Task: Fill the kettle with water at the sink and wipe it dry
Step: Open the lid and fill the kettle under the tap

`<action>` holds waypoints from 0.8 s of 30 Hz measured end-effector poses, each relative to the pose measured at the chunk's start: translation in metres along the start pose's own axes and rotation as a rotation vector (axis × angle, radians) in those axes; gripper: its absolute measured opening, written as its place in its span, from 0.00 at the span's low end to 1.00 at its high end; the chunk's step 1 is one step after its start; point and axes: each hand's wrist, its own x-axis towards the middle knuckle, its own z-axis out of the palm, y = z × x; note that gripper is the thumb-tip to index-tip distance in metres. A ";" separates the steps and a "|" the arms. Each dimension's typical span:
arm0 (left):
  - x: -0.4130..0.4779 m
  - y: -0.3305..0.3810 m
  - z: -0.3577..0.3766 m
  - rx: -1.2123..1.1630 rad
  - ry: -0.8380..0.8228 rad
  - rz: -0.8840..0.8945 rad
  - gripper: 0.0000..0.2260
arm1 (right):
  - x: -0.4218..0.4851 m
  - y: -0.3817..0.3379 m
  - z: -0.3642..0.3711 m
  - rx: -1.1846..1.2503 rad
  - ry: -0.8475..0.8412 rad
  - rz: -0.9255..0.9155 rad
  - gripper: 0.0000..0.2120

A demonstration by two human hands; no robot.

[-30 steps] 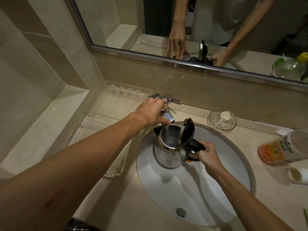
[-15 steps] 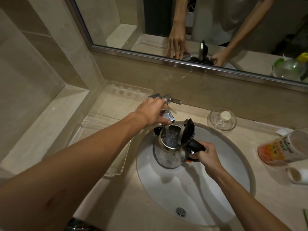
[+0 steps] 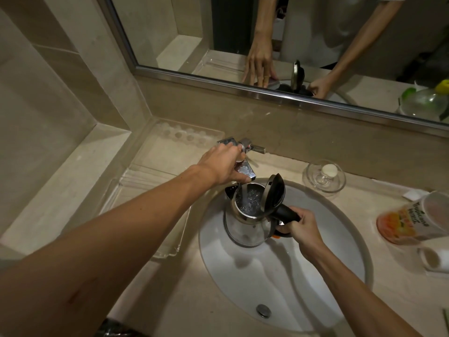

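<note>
A glass and steel kettle [image 3: 245,223] with its black lid up hangs over the white sink [image 3: 315,276], under the chrome tap [image 3: 245,170]. Water runs from the spout into the kettle's mouth and bubbles inside. My right hand [image 3: 302,226] grips the kettle's black handle. My left hand [image 3: 223,164] lies over the tap, its fingers curved down on the tap's body; the lever under it is mostly hidden.
A clear plastic tray [image 3: 150,190] lies left of the sink. A glass soap dish [image 3: 325,177] stands behind it on the right. An orange juice bottle [image 3: 413,221] lies on its side beside a white cup [image 3: 433,259]. A mirror [image 3: 291,45] runs along the wall.
Water keeps running and the level in the kettle has risen a little. Both hands stay where they were.
</note>
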 end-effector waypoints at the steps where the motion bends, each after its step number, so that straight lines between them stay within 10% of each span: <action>1: 0.000 -0.001 0.001 0.001 0.000 0.000 0.28 | -0.001 -0.001 0.000 0.009 -0.004 0.004 0.13; 24: -0.001 -0.001 -0.001 -0.017 -0.010 -0.017 0.32 | -0.006 -0.011 0.000 -0.008 0.016 -0.013 0.14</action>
